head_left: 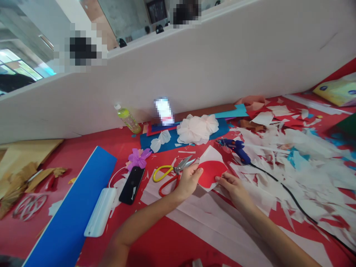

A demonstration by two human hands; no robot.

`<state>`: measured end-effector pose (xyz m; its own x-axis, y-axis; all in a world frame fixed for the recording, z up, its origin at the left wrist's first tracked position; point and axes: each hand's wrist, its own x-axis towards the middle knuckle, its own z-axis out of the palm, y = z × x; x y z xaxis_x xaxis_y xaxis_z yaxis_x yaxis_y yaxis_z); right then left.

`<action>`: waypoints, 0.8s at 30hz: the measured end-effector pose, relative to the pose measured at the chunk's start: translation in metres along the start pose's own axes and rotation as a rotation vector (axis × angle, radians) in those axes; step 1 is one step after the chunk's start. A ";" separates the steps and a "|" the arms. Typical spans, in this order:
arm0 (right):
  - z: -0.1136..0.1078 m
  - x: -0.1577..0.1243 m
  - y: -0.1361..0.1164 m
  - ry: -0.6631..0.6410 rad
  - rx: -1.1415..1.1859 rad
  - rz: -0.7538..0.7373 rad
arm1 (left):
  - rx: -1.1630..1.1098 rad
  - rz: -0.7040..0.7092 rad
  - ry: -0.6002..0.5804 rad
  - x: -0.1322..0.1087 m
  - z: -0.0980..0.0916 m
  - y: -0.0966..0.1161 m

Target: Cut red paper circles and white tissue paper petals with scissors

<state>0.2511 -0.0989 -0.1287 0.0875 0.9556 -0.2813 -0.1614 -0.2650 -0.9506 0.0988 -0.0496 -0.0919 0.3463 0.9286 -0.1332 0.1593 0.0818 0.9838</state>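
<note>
Between my two hands is a red petal-shaped paper piece [210, 173] lying against a white paper sheet [211, 153]. My left hand [190, 181] pinches the left edge of both, thumb on top. At the lower right edge, my right hand [229, 185] grips them between thumb and fingers. Just left of the papers lie scissors [178, 170] with one yellow and one red handle, blades parted, partly behind my left hand. Under my hands a long pale pink paper strip [203, 218] stretches over the red table [155, 237].
A blue glue gun [236, 147] with a black cord lies right, among heaped paper scraps [267, 174]. White paper flowers [197, 129] rest behind. A black phone [132, 185], white power bank [100, 212], blue board [72, 207] and bottle [128, 119] stand left. A pale partition [194, 66] closes the back.
</note>
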 end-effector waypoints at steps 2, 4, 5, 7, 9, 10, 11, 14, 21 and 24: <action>-0.001 0.001 0.002 0.004 -0.020 0.004 | -0.017 0.021 -0.008 0.000 0.000 0.002; -0.002 0.001 0.002 0.007 -0.032 0.006 | -0.029 0.028 -0.005 -0.001 0.001 0.004; -0.002 0.001 0.003 0.008 -0.038 0.006 | -0.032 0.024 -0.003 -0.001 0.001 0.004; -0.002 0.001 0.003 0.009 -0.052 0.003 | -0.037 0.006 -0.005 -0.002 0.001 0.004; -0.003 0.002 0.004 0.006 -0.053 0.002 | -0.036 -0.005 -0.012 -0.002 0.001 0.004; -0.003 0.002 0.005 0.000 -0.045 0.003 | -0.035 -0.004 -0.012 -0.002 0.001 0.003; -0.003 0.002 0.005 -0.009 -0.034 0.007 | -0.033 0.001 -0.011 -0.001 0.001 0.003; -0.004 0.003 0.008 -0.033 0.000 0.024 | -0.043 0.006 -0.015 -0.001 0.000 0.001; -0.006 0.004 0.012 -0.014 0.050 0.030 | -0.047 -0.014 -0.041 0.001 -0.002 -0.002; -0.006 0.004 0.013 0.002 0.018 0.025 | -0.024 -0.012 -0.053 0.002 -0.003 -0.003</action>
<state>0.2550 -0.0991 -0.1425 0.0851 0.9485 -0.3050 -0.1808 -0.2863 -0.9409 0.0963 -0.0474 -0.0949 0.3926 0.9072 -0.1508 0.1417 0.1024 0.9846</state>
